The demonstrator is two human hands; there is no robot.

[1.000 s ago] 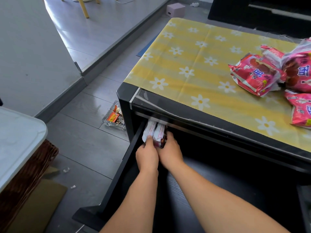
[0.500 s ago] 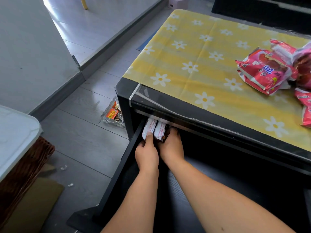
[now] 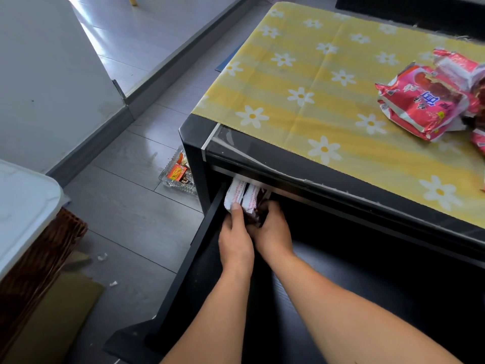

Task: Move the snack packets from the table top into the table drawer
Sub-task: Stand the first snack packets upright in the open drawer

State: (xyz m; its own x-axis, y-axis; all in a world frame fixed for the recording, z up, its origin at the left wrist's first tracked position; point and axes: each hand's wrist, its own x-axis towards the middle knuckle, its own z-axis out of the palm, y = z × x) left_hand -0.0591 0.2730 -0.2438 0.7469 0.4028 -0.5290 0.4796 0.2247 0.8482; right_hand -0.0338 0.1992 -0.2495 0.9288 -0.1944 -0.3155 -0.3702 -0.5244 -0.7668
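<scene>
**Inspector:** Your left hand [image 3: 235, 239] and right hand [image 3: 273, 232] are pressed side by side, both closed on the same small bundle of packets [image 3: 242, 197]. Your left thumb lies flat on the white wrapper; your right fingers curl round its dark, crumpled side.

**Operator:** And where does that bundle sit?

**Inspector:** At the far left corner of the open drawer [image 3: 210, 227], tucked partly under the table's front edge [image 3: 288, 166]. The ends beyond your fingertips are hidden by that edge, so I cannot tell whether it rests on the drawer floor.

**Operator:** Which step is that, in your reading?

**Inspector:** Stowing. You appear to be seating one load in the corner, not fetching. The task is far from finished: up and well to the right of your grip, a heap of red packets [image 3: 425, 101] lies on the yellow flowered cloth [image 3: 315, 74], running off the right of view.

**Operator:** What does the next move require?

**Inspector:** In my judgement, let go only once the bundle is settled, draw both hands back clear of the table edge, then reach up and right for the red heap. Leave the drawer pulled out.

**Operator:** Anything else near the grip?

**Inspector:** A clear dish of sweets [image 3: 178, 176] on the floor, left of the drawer, outside the job.
</scene>
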